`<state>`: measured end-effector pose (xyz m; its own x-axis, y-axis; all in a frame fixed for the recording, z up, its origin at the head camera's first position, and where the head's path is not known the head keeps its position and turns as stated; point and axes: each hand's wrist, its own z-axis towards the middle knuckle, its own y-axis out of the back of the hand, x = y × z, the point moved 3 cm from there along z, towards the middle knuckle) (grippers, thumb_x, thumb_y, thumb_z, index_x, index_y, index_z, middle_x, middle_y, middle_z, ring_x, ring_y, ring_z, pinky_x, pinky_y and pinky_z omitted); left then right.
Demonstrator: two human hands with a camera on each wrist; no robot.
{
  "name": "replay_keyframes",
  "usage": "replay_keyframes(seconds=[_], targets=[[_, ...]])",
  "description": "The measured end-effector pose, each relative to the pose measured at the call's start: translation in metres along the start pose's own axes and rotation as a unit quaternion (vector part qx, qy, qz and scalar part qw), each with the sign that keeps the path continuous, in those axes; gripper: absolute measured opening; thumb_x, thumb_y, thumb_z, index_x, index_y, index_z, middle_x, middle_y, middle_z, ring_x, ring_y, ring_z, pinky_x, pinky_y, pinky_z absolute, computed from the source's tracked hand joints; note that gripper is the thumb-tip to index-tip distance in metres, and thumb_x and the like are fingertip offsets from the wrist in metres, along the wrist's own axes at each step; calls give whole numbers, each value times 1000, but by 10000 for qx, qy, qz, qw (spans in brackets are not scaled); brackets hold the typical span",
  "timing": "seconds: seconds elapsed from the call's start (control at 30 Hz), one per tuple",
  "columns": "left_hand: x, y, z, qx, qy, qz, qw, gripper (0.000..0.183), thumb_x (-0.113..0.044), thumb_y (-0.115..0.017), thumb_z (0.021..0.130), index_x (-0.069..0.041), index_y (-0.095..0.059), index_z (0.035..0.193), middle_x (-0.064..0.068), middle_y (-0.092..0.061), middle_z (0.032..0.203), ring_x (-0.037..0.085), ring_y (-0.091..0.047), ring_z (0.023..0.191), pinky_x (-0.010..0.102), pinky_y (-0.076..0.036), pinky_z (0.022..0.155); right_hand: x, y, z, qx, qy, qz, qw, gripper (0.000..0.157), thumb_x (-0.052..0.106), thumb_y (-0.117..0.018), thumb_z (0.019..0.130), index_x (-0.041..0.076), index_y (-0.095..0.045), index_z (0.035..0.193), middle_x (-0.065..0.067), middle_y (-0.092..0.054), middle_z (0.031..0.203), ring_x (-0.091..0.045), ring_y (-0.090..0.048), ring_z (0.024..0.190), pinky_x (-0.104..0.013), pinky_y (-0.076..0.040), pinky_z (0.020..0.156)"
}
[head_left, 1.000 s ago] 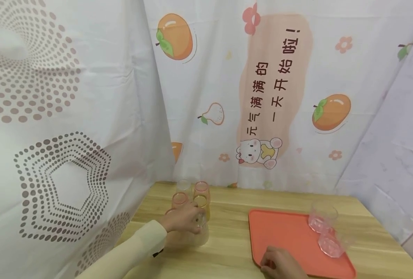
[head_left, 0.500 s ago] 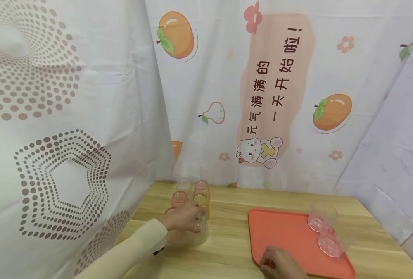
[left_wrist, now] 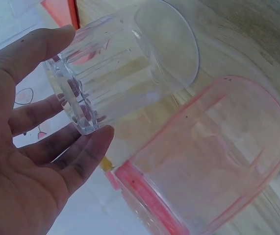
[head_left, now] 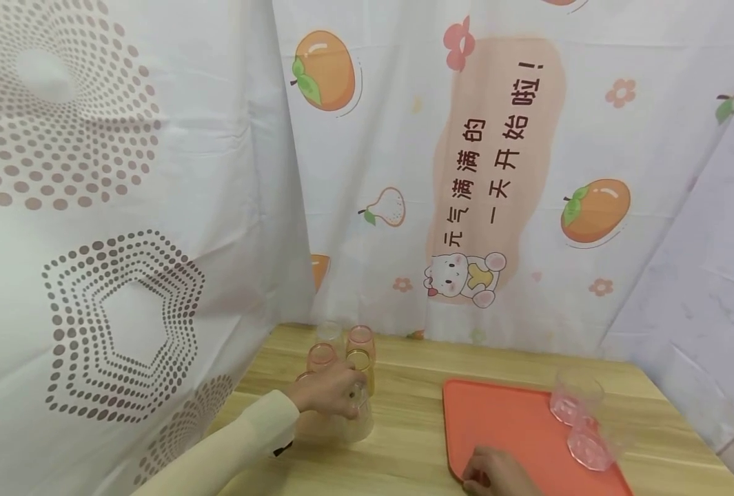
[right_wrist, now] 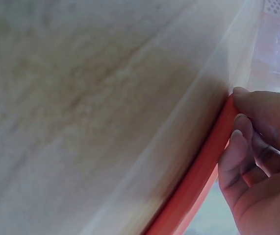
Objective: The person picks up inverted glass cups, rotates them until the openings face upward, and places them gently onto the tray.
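My left hand (head_left: 328, 390) grips a clear plastic cup (head_left: 360, 421) that stands mouth down on the table. In the left wrist view, thumb and fingertips hold this clear cup (left_wrist: 130, 63) around its thick faceted base, and a pink cup (left_wrist: 218, 156) is right beside it. Behind the hand are a yellow cup (head_left: 369, 381) and several pink and clear ones, partly hidden. At the near left corner of the red tray (head_left: 497, 420), my right hand (head_left: 497, 472) pinches the tray's rim (right_wrist: 193, 181), its fingers curled and thumb along the edge.
Two pink-tinted clear cups, a farther cup (head_left: 565, 408) and a nearer cup (head_left: 590, 449), are on the tray's right side. Wood-grain table (head_left: 404, 413) lies between the cup group and the tray. Printed white curtains (head_left: 367, 275) close off the back and sides.
The head view has shifted slightly, lowering the scene in the picture. Both hands, the cups and the tray keep their places.
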<state>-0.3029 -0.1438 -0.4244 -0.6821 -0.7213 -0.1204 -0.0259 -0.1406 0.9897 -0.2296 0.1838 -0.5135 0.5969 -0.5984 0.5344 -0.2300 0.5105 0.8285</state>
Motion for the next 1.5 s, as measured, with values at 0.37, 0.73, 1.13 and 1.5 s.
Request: replay_keyframes(seconds=[0.37, 0.73, 1.13, 1.5], targets=[[-3, -3, 1, -106, 12, -288, 9995, 62, -46, -78, 71, -11, -63, 120, -3, -55, 100, 5, -47, 79, 22, -44, 67, 2, 2, 2, 62, 105, -16, 9999, 7, 23, -73, 83, 21, -69, 78, 21, -48, 75, 5, -46, 64, -20, -41, 53], [-12, -6, 2, -205, 160, -495, 9984, 57, -52, -73, 74, -21, -62, 120, -4, -52, 111, 8, -48, 92, 27, -46, 76, 3, 2, -2, 61, 7, -9, 10000, 6, 18, -74, 82, 20, -70, 78, 21, -48, 75, 5, -46, 64, -20, -42, 53], [-21, -3, 2, -497, 335, -814, 9949, 57, -60, -72, 72, -26, -63, 118, -8, -55, 112, 10, -49, 100, 29, -47, 79, 5, 0, -6, -198, 692, -475, 9963, 7, 13, -75, 79, 17, -71, 83, 20, -50, 78, 7, -46, 67, -19, -42, 54], [-27, -9, 6, -909, -11, -1596, 9830, 52, -50, -74, 76, -20, -63, 117, -11, -60, 109, 10, -57, 100, 29, -47, 83, 5, 2, -7, 95, -54, -43, 9999, 10, 27, -71, 84, 18, -71, 87, 21, -48, 79, 5, -46, 67, -21, -42, 55]])
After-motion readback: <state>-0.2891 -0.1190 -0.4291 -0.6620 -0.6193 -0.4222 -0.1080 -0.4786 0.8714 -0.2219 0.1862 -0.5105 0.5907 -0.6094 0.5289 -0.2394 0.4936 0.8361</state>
